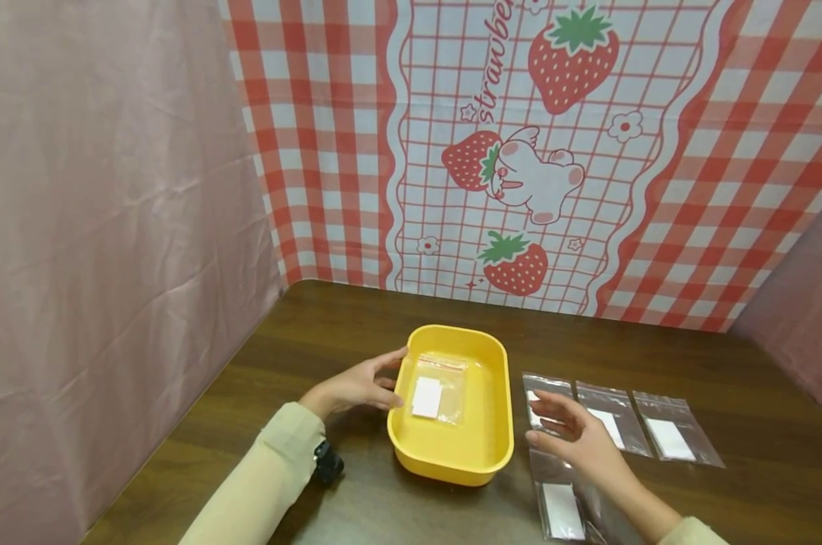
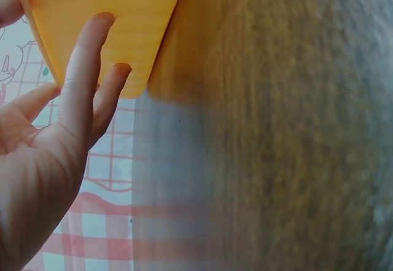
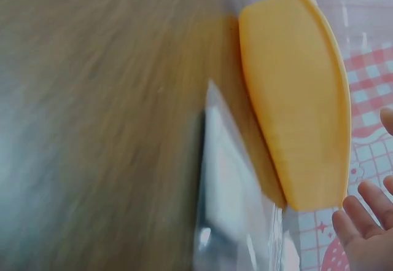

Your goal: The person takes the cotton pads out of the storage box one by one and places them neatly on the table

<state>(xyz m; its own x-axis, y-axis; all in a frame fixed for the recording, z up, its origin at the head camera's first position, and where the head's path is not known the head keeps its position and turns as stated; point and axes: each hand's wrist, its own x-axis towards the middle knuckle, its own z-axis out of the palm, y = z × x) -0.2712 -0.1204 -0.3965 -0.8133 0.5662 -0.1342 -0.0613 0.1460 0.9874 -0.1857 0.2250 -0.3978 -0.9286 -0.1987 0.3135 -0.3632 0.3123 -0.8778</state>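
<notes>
On the table [image 1: 343, 318] stands a container [image 1: 489, 409], and inside it lies one bag [image 1: 449, 390]. To its right lie other bags [image 1: 677, 430]. Behind the table hangs a cloth [image 1: 513, 136].

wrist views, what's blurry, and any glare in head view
Left wrist: wooden tabletop blurred, orange tint beside the yellow tray; right wrist: wooden tabletop smeared, zip bag soft with small glints; head: pale sheen on wooden tabletop toward the bottom.

Left forearm [image 1: 256, 481] reaching forward, left hand [image 1: 358, 384] with fingers spread and nearly straight, right forearm [image 1: 637, 496] angled inward, right hand [image 1: 588, 443] with fingers loosely bent, thumb apart.
</notes>
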